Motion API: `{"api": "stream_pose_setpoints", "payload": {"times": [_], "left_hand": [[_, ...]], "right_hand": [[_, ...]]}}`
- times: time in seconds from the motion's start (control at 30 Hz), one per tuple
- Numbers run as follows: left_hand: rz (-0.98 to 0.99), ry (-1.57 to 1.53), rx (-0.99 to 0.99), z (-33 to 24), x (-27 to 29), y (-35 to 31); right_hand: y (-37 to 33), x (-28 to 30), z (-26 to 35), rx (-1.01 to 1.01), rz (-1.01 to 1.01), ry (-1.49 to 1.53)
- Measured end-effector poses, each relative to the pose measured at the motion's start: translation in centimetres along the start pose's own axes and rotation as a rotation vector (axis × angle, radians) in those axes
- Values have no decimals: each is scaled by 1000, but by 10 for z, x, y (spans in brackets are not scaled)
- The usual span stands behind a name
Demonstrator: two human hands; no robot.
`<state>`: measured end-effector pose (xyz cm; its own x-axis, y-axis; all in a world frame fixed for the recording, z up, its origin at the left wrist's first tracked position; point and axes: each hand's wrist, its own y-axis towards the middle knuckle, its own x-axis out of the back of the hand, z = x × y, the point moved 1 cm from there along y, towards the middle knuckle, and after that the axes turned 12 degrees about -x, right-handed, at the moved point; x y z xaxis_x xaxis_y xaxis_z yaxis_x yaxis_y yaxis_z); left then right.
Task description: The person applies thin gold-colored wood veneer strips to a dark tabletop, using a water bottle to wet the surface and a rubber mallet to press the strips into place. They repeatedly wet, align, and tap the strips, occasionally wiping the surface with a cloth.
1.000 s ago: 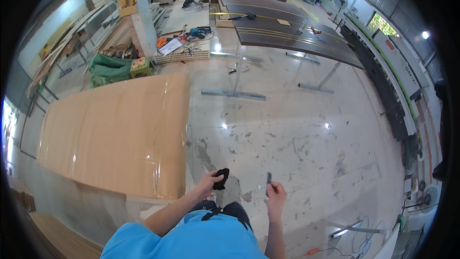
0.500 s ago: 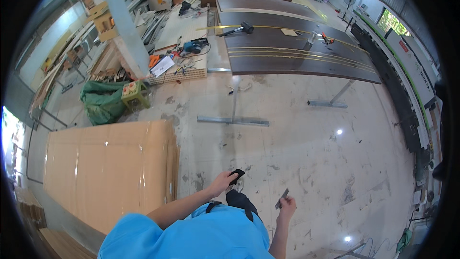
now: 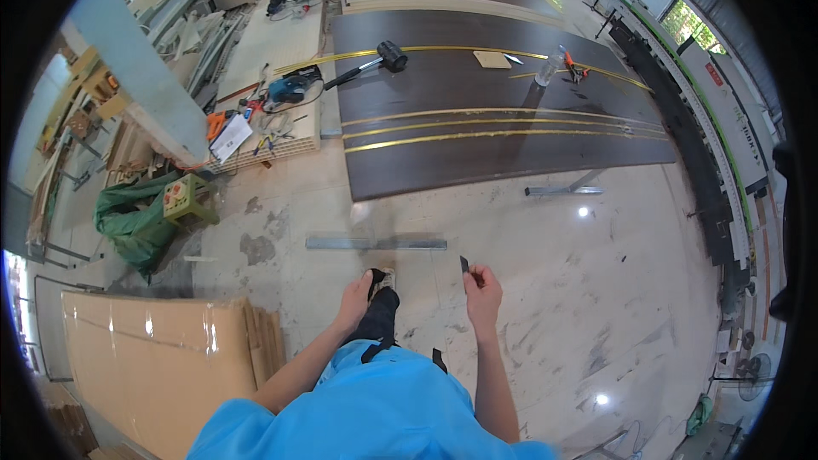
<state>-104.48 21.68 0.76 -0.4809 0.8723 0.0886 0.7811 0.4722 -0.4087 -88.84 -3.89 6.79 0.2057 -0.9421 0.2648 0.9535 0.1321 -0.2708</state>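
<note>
My left hand point(image 3: 355, 296) is closed around a small black thing point(image 3: 377, 279), soft-looking and partly hidden by the fingers; its kind does not show. My right hand point(image 3: 484, 294) pinches a thin, dark, flat piece point(image 3: 464, 263), which sticks up past the fingertips and looks like a blade or scraper. Both hands are held over the floor, short of a dark brown panel point(image 3: 443, 166). On the panel lie a black-headed mallet point(image 3: 392, 57), gold strips point(image 3: 477, 134), a small tan block point(image 3: 492, 60), a clear bottle point(image 3: 549, 68) and orange-handled pliers point(image 3: 572, 64).
Metal feet point(image 3: 375, 244) of the panel's stand rest on the floor ahead. At my left are a wrapped cardboard stack point(image 3: 153, 332), a green sack point(image 3: 132, 226) and a green stool point(image 3: 187, 200). A blue power tool point(image 3: 290, 88) lies on a lower board stack. A long machine point(image 3: 699, 145) lines the right.
I have moved forward, and the panel is nearer. Both hands have come up and ahead, still holding the black thing and the thin dark piece.
</note>
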Motion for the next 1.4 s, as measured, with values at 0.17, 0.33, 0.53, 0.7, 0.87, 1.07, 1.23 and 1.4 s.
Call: {"api": "stream_pose_setpoints", "payload": {"times": [0.17,0.33,0.53,0.7,0.87,1.07,1.23,1.4], "left_hand": [[-20,210,-432,-75,-19,130],[102,387,-474,-163,-40,221],[41,384,-513,-188,-65,280],[-127,497,-526,-174,-86,298],[-328,545,-480,-174,-118,296],[-550,645,-329,-184,-160,288],[-770,702,-294,-187,-180,283],[-862,688,-255,-183,-176,276]], "right_hand": [[69,-12,5,-103,-97,93],[133,3,30,-206,-165,220],[236,0,60,-122,-107,194],[332,-2,72,-108,67,-76],[417,-5,87,190,380,-474],[561,25,131,278,404,-546],[738,28,178,673,77,-952],[812,22,193,924,262,-1470]]}}
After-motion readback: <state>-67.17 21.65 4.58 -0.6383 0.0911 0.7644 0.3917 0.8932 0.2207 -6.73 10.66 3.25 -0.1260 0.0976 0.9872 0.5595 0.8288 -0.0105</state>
